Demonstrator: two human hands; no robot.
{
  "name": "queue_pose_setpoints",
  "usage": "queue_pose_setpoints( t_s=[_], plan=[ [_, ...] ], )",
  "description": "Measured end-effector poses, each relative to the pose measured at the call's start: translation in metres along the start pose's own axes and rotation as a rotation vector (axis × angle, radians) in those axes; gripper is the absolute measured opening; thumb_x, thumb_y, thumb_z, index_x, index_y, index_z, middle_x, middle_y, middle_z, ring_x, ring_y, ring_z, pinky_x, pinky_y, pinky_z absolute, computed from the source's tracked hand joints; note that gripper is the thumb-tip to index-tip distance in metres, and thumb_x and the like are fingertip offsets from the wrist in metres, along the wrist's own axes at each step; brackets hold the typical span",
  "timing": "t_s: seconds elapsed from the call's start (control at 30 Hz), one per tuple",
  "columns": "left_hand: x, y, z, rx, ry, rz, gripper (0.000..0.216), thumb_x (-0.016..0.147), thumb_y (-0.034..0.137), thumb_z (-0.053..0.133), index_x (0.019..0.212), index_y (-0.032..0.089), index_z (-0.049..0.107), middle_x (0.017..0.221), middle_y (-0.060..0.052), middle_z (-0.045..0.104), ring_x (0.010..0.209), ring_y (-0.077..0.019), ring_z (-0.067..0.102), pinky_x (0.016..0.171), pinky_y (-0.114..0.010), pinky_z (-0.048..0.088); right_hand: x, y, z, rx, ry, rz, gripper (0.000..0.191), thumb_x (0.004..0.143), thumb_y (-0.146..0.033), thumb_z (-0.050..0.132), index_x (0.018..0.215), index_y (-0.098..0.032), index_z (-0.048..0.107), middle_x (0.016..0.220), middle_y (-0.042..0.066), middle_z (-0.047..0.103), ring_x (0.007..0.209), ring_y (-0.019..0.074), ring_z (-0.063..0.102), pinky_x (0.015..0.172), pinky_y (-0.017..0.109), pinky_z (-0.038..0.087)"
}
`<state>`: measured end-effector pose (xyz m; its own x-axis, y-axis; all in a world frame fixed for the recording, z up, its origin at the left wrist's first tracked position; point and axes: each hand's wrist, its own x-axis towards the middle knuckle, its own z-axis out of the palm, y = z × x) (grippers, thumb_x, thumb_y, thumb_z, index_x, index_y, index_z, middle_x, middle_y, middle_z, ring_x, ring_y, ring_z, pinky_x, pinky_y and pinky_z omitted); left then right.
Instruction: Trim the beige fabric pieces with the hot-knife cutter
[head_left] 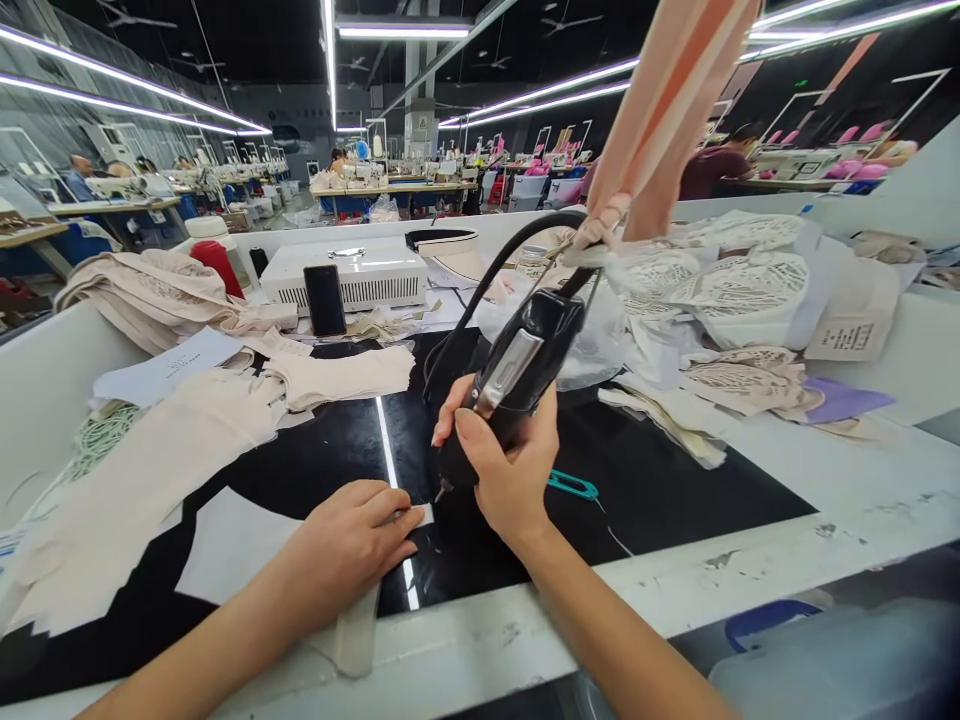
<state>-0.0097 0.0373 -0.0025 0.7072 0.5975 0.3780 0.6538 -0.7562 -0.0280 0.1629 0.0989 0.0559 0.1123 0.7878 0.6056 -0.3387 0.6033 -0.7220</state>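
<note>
My right hand [514, 460] is wrapped round a black corded hand-held power tool [517, 365] with a silver lever along its side. Its thin metal tip points down at the black work surface [600, 450], just beyond my left fingertips. A pink cloth strip [667, 100] is tied to the tool's upper end. With fingers pressed together, my left hand [360, 530] holds a small white strip [427, 514] down on the black surface. Under my left forearm lies a white curved pattern piece [229, 540]. Beside my right hand is a teal thread snipper or cutter [574, 486].
Beige fabric pieces [150, 470] cover the left side. A white vented box [360, 275] and a phone [325, 300] stand at the back. White lace cups [750, 290] are piled on the right. A black cable [487, 280] arches behind the tool. People sit at sewing machines beyond.
</note>
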Motion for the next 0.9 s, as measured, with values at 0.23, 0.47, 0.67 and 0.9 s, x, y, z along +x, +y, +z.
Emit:
queue_pose_setpoints(
  t_s=[0.23,0.47,0.67,0.9],
  plan=[
    [-0.0028,0.0005,0.0012,-0.025,0.023,-0.007,0.024,0.107,0.025,0.052,0.124,0.013,0.064,0.110,-0.010,0.069,0.098,-0.0248,0.070,0.084,-0.039,0.062,-0.0035,0.0004,0.0020,0.029,-0.020,0.004,0.035,0.083,-0.024,0.077,0.105,-0.027,0.050,0.081,-0.007,0.066,0.055,0.0100,0.060,0.051,0.024,0.056],
    [-0.0028,0.0030,0.0015,-0.048,0.044,-0.015,0.022,0.104,0.021,0.057,0.122,0.011,0.064,0.110,-0.010,0.069,0.099,-0.0269,0.070,0.084,-0.042,0.063,-0.0054,0.0031,0.0022,0.048,-0.028,-0.005,0.033,0.083,-0.021,0.076,0.105,-0.027,0.052,0.083,-0.007,0.067,0.056,0.0091,0.061,0.052,0.023,0.056],
    [0.0007,0.0039,-0.0002,0.002,0.049,-0.007,0.021,0.104,0.021,0.056,0.120,0.011,0.065,0.109,-0.011,0.070,0.096,-0.0246,0.071,0.082,-0.039,0.062,-0.0059,0.0033,0.0036,0.013,-0.028,0.010,0.030,0.085,-0.020,0.074,0.105,-0.027,0.052,0.081,-0.007,0.067,0.054,0.0094,0.062,0.050,0.023,0.056],
    [0.0021,0.0050,-0.0025,-0.011,0.050,-0.018,0.019,0.104,0.021,0.057,0.119,0.012,0.065,0.108,-0.009,0.071,0.095,-0.0221,0.070,0.083,-0.036,0.062,-0.0089,-0.0026,0.0011,0.070,-0.025,0.015,0.029,0.085,-0.026,0.076,0.101,-0.027,0.052,0.080,-0.007,0.066,0.054,0.0091,0.060,0.049,0.023,0.056]
  ],
)
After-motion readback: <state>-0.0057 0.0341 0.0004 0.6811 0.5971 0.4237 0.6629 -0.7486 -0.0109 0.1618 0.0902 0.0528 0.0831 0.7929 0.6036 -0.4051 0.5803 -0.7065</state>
